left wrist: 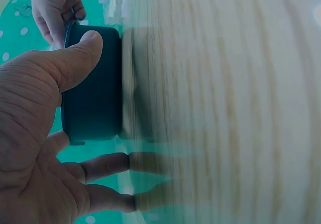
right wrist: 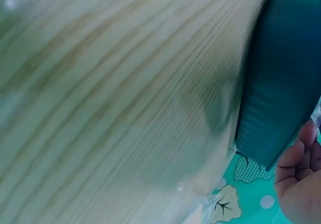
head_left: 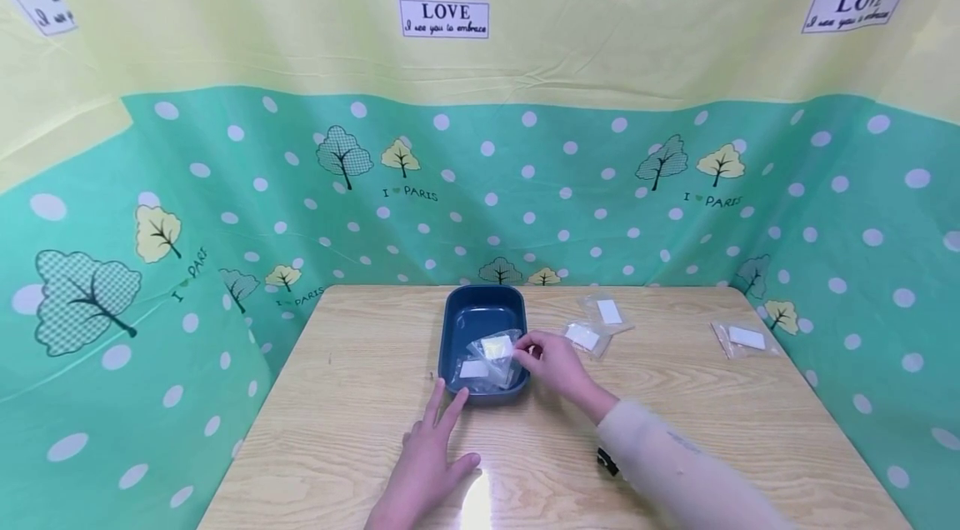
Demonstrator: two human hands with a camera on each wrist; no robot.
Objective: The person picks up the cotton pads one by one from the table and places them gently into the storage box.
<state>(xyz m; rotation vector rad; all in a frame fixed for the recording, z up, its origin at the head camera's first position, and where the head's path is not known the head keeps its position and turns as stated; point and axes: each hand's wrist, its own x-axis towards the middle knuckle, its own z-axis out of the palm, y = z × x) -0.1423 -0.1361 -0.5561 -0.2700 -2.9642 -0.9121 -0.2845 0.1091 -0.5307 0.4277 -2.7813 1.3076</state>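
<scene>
A dark blue rectangular bin [head_left: 482, 322] stands on the wooden table in the head view. Inside it lies a clear plastic bag with a white label [head_left: 474, 369]. Over that one, a second clear bag with a white label [head_left: 497, 347] leans toward the bin's right rim. My right hand [head_left: 553, 363] pinches this upper bag's right edge between thumb and fingers. With fingers spread and extended, my left hand [head_left: 426, 459] reaches the bin's near left corner. Its thumb overlaps the bin's wall [left wrist: 93, 98] in the left wrist view, and two fingertips meet the tabletop.
Right of the bin, two more labelled clear bags [head_left: 583, 336] overlap on the table [head_left: 360, 397]. Another labelled bag [head_left: 747, 337] lies near the table's right edge. A small black object [head_left: 607, 462] shows beside my right sleeve. Patterned curtain [head_left: 420, 180] surrounds the table's back and sides.
</scene>
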